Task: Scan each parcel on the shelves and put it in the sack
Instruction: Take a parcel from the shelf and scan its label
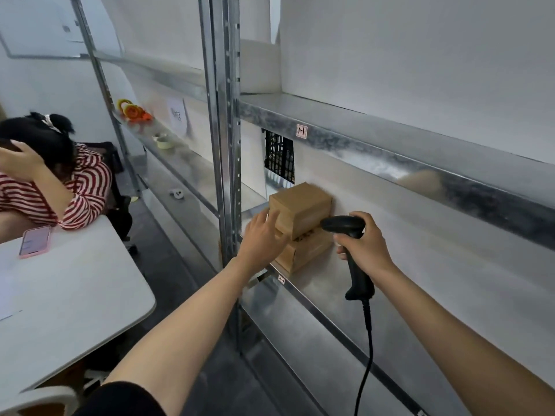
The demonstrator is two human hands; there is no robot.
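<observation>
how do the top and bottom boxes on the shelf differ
The top box rests on the bottom box, which sits on the shelf. The left hand's fingers meet the top box and hide part of the bottom box. The bottom box shows dark print on top; the top box looks plain. Both are brown cardboard.

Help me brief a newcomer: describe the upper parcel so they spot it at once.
On the grey metal shelving, find the shelf holding brown cardboard boxes, two stacked by the left upright. The upper parcel is the plain one on top, with the left hand at its side; the lower box bears dark print.
</observation>
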